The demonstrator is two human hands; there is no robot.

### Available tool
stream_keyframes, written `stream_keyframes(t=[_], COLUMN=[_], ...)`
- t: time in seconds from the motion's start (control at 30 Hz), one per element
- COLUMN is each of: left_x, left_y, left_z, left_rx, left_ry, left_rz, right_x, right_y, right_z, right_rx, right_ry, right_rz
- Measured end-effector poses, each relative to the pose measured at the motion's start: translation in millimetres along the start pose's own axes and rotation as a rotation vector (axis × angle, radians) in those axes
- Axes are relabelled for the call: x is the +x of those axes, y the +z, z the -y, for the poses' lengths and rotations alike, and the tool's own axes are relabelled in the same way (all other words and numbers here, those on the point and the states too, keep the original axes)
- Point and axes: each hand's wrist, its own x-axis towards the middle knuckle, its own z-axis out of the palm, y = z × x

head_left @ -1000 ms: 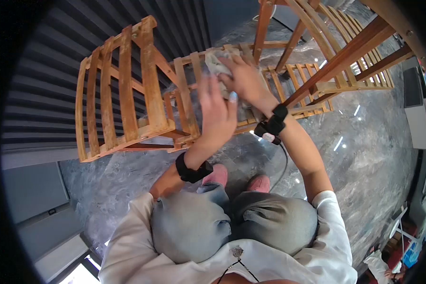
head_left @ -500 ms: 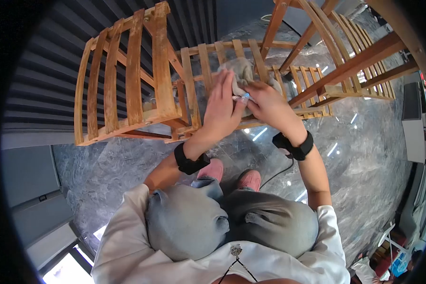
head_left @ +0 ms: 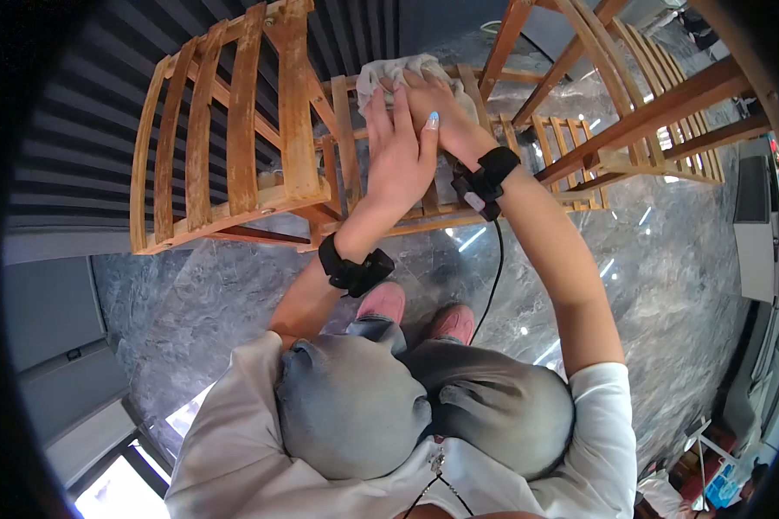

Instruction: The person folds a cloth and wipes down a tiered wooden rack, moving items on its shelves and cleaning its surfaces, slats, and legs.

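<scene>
A greyish-white cloth (head_left: 424, 63) lies bunched on the slats of a wooden chair seat (head_left: 344, 117), towards its far edge. My right hand (head_left: 446, 117) presses down on the cloth and grips it, its fingertips partly hidden by the other hand and the folds. Beside and partly across it lies my left hand (head_left: 398, 164), fingers stretched out flat, their tips touching the cloth. The left thumb, with a light blue nail, rests against the right hand. Each wrist wears a black strap with a small device.
The slatted chair back (head_left: 225, 130) rises at the left, close to a dark ribbed wall (head_left: 86, 121). More wooden slatted chairs (head_left: 597, 164) stand at the right. A black cable (head_left: 498, 277) hangs from the right wrist device. My pink shoes (head_left: 381, 303) rest on the grey marbled floor (head_left: 649, 303).
Both hands and the cloth have moved away from me and slightly left, towards the far edge of the seat. My right arm reaches further across, and the left fingers have straightened.
</scene>
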Motion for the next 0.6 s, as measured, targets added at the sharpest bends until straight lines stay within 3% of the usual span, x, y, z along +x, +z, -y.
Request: stream_keyframes(t=[0.1,0.2,0.3,0.37,0.43,0.47,0.57,0.6], left_x=[-0.5,0.1,3.4,2.0,-2.2,-2.8,-2.7,2.9], left_y=[-0.5,-0.4,-12.4,-24.0,-38.8,-46.7,-51.6,-52.8], left_z=[6.5,-0.2,-6.3,-11.9,-21.4,-28.6,-36.3,-38.3], left_rx=[0.103,0.242,0.241,0.157,-0.075,-0.070,-0.089,-0.093], left_ry=[0.055,0.056,0.105,0.145,0.192,0.258,0.217,0.213], left_rz=[0.093,0.072,0.053,0.063,0.349,0.415,0.499,0.502], right_x=[-0.6,-2.0,-12.9,-28.6,-51.1,-59.0,-62.4,-59.3], right_y=[-6.7,-17.0,-40.1,-71.3,-85.1,-96.3,-109.9,-116.8], right_z=[-4.7,-0.8,4.1,22.3,34.2,34.6,36.5,37.2], right_rx=[0.201,0.390,0.453,0.423,0.377,0.387,0.354,0.257], right_ry=[-0.002,0.143,-0.021,0.069,0.050,0.037,0.031,0.122], right_rz=[0.061,0.131,0.073,0.319,0.258,0.368,0.315,0.290])
